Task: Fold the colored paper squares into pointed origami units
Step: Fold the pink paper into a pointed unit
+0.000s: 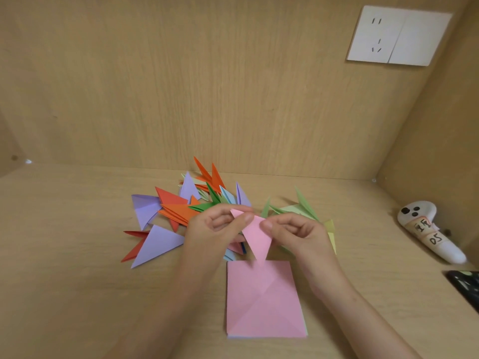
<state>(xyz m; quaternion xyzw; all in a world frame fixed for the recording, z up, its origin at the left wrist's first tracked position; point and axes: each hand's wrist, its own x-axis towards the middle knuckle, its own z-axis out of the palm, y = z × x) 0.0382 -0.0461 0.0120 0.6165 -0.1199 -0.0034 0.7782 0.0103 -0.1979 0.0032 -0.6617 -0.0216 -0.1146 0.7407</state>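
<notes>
Paper (256, 239), pink and folded to a point, held over the desk (77, 255), tip down over the far edge of a stack of pink squares (264, 301); touching it or not, cannot tell. Left hand (217, 224) and right hand (295, 230) both curled, each pinching the top edge between thumb and forefinger. Lower sheets of the stack hidden, bar a pale sliver at the near edge. Behind, a pile of folded points (171, 206) in purple, orange, red and green, partly covered by the hands. White controller (427, 229) at right, label hard to read. Dark object (466, 286) cut off by the right edge, not identifiable.
</notes>
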